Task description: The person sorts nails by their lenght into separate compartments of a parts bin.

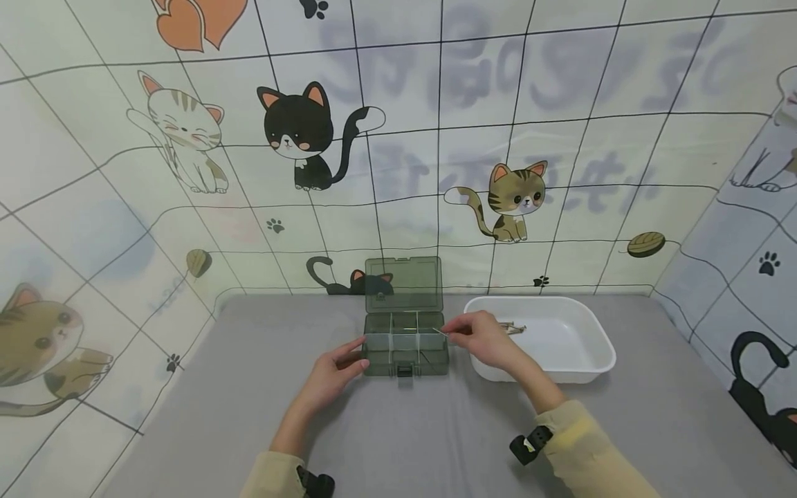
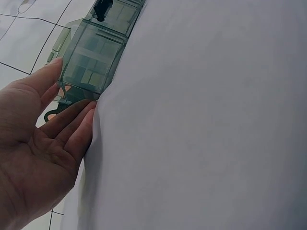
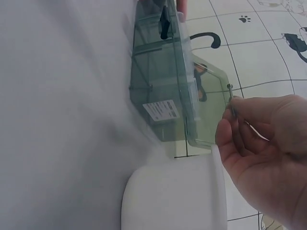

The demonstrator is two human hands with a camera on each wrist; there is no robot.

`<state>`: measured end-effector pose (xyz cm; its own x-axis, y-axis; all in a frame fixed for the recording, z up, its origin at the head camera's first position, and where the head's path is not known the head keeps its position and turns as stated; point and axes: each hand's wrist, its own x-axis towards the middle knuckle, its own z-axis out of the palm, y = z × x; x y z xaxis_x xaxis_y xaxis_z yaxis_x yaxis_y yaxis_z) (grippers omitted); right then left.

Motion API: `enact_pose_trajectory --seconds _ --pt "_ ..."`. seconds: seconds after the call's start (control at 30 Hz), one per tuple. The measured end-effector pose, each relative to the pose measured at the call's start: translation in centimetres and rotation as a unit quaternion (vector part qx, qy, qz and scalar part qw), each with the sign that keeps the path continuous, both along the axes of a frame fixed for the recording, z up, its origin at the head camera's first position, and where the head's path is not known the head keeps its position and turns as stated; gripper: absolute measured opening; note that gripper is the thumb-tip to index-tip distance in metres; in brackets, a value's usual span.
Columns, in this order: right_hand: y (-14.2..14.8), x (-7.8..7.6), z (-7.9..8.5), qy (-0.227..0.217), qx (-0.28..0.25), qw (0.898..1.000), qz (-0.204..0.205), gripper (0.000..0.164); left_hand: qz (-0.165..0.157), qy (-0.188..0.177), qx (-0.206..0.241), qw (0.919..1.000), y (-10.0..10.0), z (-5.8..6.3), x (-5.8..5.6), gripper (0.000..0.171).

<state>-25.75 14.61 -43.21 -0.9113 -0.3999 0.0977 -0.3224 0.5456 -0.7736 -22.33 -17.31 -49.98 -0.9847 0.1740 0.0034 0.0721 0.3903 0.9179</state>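
R grip (image 1: 488, 339) pinches thin metal pc. (image 3: 230, 90), partly hidden; L grip (image 1: 335, 377), relaxed, touches green box (image 1: 377, 355).

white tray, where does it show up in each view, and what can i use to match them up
Head: white tray right of centre, in the lower half.
Left wrist: not in the picture.
Right wrist: white tray at bottom centre, cut off by the lower edge.
Shared landmark: the green box, visible in all three.
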Motion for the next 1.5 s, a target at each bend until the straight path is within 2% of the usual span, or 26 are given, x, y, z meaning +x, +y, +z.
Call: enact_pose_trajectory --seconds 0.17,0.4,0.67,0.93,1.3,1.5 --pt "-0.7 0.1 -0.1 0.007 0.010 1.000 -0.012 0.017 -0.004 0.001 -0.002 1.0000 0.0 -0.1 0.0 0.054" --pt "-1.4 0.3 -0.3 0.020 0.024 1.000 0.002 0.016 -0.011 0.005 -0.002 0.9999 -0.1 -0.3 0.1 0.054" --pt "-1.6 -0.1 -0.5 0.028 0.042 0.999 -0.019 0.016 -0.005 0.001 -0.001 1.0000 0.1 -0.2 0.0 0.054" --pt "-1.5 0.1 -0.6 0.011 0.018 1.000 0.001 0.022 -0.002 0.003 0.003 1.0000 0.0 0.0 -0.1 0.053" --pt "0.8 0.2 0.3 -0.023 -0.028 0.999 0.002 0.021 -0.001 0.010 0.008 0.9999 0.0 -0.1 -0.2 0.053" --pt "1.7 0.4 0.5 -0.036 -0.034 0.999 -0.009 0.026 -0.001 0.002 0.002 1.0000 0.0 -0.1 -0.1 0.054"
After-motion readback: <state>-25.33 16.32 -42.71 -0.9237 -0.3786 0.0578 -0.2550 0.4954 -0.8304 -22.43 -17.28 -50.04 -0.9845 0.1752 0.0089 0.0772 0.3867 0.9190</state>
